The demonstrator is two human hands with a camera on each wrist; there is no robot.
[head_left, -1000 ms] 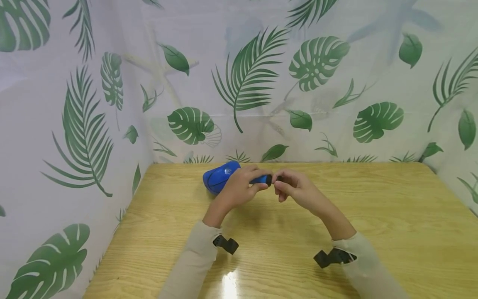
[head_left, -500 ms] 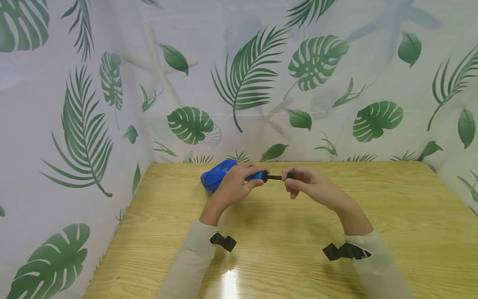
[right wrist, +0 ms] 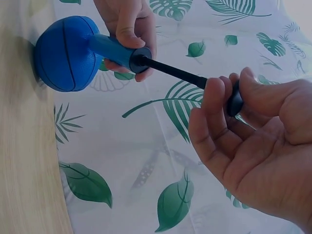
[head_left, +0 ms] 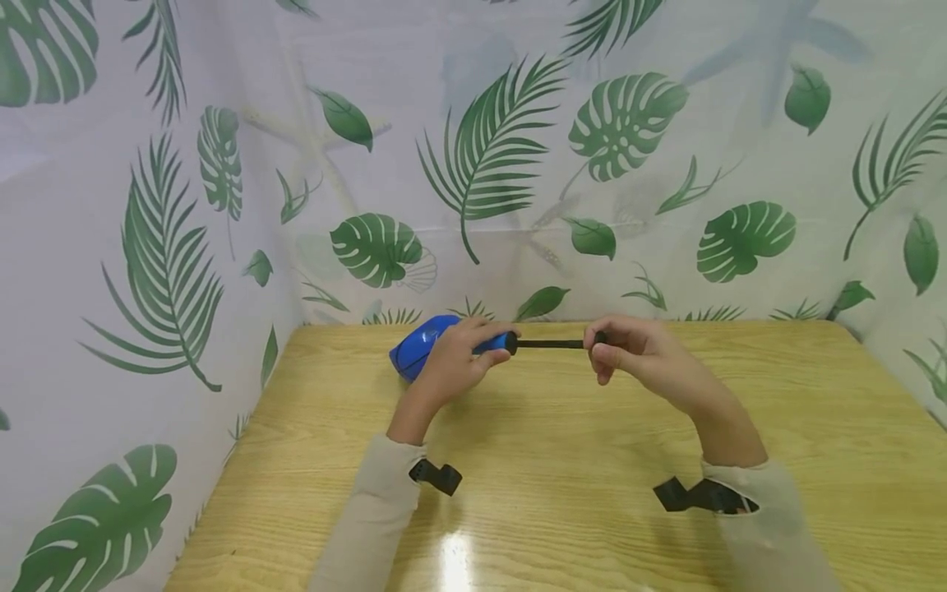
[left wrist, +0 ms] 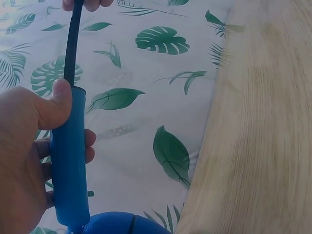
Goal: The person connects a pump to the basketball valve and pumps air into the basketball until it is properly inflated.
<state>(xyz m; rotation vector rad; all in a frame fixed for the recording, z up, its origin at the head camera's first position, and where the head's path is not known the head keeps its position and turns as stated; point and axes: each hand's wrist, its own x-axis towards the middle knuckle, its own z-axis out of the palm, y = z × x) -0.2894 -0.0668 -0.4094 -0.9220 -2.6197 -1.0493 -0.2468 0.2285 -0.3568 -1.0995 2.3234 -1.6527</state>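
Observation:
A blue ball (head_left: 418, 344) with black seam lines rests on the wooden table, and in the right wrist view the blue barrel of a hand pump (right wrist: 109, 47) meets it. My left hand (head_left: 455, 362) grips that barrel, thumb near its black end cap, as the left wrist view also shows. From the cap a thin black rod (head_left: 551, 344) sticks out to the right. At its far end my right hand (head_left: 654, 362) pinches the round black knob (right wrist: 235, 100) between thumb and fingers. The pump lies roughly level; whatever joins it to the ball is too small to make out.
The pale wooden table (head_left: 547, 493) spreads in front of and to the right of the hands. Behind and to the left hang white sheets (head_left: 518, 189) printed with green leaves. A black strap mount (head_left: 436, 475) sits on each wrist.
My right hand has moved right with the knob, drawing a long stretch of the black rod out of the barrel. The left hand and the ball have shifted slightly left.

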